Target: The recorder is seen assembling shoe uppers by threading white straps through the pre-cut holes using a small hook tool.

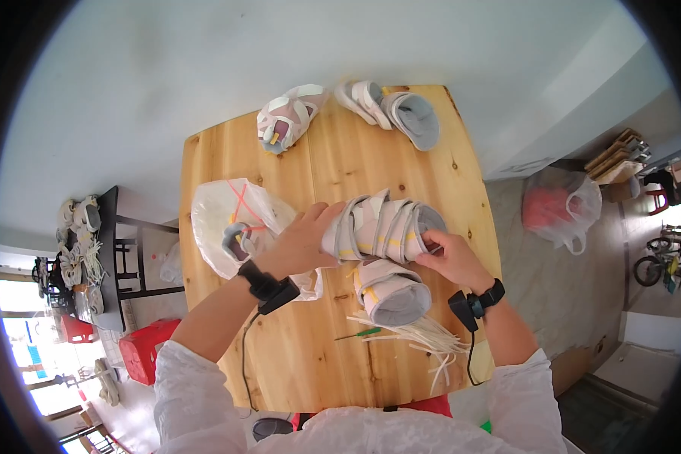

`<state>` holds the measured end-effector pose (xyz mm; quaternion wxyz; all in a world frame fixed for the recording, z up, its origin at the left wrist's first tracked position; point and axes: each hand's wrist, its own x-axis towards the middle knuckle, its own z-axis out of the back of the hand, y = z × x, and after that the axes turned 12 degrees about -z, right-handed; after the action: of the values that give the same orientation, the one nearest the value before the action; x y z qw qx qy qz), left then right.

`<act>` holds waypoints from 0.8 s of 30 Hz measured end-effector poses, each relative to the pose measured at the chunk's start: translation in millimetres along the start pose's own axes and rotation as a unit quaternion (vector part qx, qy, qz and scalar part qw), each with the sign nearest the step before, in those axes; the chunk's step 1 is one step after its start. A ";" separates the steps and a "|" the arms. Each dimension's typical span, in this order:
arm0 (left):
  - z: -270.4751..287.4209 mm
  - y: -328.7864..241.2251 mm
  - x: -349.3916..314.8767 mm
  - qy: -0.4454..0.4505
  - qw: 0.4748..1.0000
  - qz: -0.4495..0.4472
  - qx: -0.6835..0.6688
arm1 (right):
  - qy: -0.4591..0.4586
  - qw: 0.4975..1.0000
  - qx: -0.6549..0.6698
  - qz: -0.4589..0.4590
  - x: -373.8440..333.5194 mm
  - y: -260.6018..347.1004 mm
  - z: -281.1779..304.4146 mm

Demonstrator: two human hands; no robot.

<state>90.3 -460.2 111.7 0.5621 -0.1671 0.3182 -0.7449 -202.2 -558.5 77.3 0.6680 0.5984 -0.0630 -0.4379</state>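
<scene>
Head view: pale pink-grey uppers (374, 229), yellow-marked, lie nested mid-table. The right hand (461, 261) pinches their rim; I can't tell whether the left hand's (303, 240) fingers grip. A bag (210, 216) crowds left; another stack (399, 301) and strips (427, 334) sit nearer. Wood shows beyond; the table's (295, 356) right edge is close.

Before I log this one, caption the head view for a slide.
Left hand and right hand on opposite ends of a nested row of pale shoe uppers, wooden table below.
</scene>
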 end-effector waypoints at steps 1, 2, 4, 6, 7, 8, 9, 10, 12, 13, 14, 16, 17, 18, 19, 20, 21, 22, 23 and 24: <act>0.0 -0.9 -4.2 -0.001 1.000 0.005 0.021 | -0.002 1.000 -0.002 0.004 -1.4 0.1 -2.1; -2.0 -2.4 -7.1 -0.004 1.000 0.002 0.022 | -0.028 0.998 -0.050 0.005 -3.6 1.4 -6.0; -2.5 -9.4 -16.9 -0.046 0.992 0.005 0.116 | -0.054 0.994 -0.098 0.012 -3.6 1.1 -15.1; 1.2 -22.9 -23.4 -0.089 0.990 -0.024 0.108 | -0.093 0.983 -0.149 0.049 1.8 1.4 -15.4; 3.6 -30.2 -28.6 -0.126 0.986 -0.046 0.098 | -0.100 0.982 -0.152 0.054 4.3 4.0 -17.5; 5.6 -37.7 -37.1 -0.130 0.985 -0.049 0.102 | -0.096 0.988 -0.108 0.055 6.2 6.6 -22.0; 9.8 -48.2 -49.3 -0.156 0.980 -0.061 0.108 | -0.090 0.992 -0.062 0.059 5.9 9.3 -25.9; 12.1 -59.0 -61.6 -0.183 0.974 -0.074 0.114 | -0.091 0.992 -0.064 0.068 6.2 8.0 -28.3; 7.8 -75.5 -88.7 -0.222 0.961 -0.085 0.141 | -0.107 0.984 -0.071 0.122 14.6 4.0 -30.6; 6.1 -80.8 -105.9 -0.227 0.959 -0.092 0.144 | -0.076 0.990 -0.080 0.087 15.0 3.6 -31.5; 2.2 -85.2 -121.8 -0.234 0.956 -0.101 0.145 | -0.082 0.988 -0.083 0.101 19.1 -1.7 -30.6; -13.0 -99.4 -153.5 -0.262 0.940 -0.129 0.178 | -0.103 0.977 -0.162 0.093 27.4 -17.4 -23.5; -23.0 -104.7 -171.8 -0.258 0.943 -0.122 0.171 | -0.109 0.975 -0.163 0.103 32.1 -24.0 -23.2; -33.5 -111.5 -190.4 -0.255 0.946 -0.114 0.163 | -0.105 0.974 -0.158 0.120 33.4 -25.9 -22.5; -46.8 -116.7 -207.8 -0.261 0.943 -0.118 0.171 | -0.101 0.974 -0.154 0.135 33.5 -29.8 -21.9; -60.0 -121.7 -226.6 -0.250 0.949 -0.098 0.163 | -0.103 0.972 -0.155 0.145 32.3 -30.8 -24.1; -71.5 -128.3 -243.5 -0.240 0.955 -0.079 0.156 | -0.118 0.972 -0.159 0.127 28.9 -26.6 -25.1; -85.4 -132.8 -258.7 -0.238 0.956 -0.075 0.155 | -0.133 0.972 -0.163 0.107 25.9 -24.5 -26.4; -99.3 -134.1 -273.4 -0.237 0.957 -0.070 0.153 | -0.135 0.970 -0.164 0.115 16.2 -16.3 -34.7; -113.5 -135.1 -285.5 -0.241 0.955 -0.070 0.159 | -0.256 0.928 -0.247 0.108 2.9 -6.6 -47.0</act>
<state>11.9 -135.9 148.0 0.5878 -0.2726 0.0383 -0.7608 -175.2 -524.8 57.4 0.7990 0.2717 -0.1858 -0.5033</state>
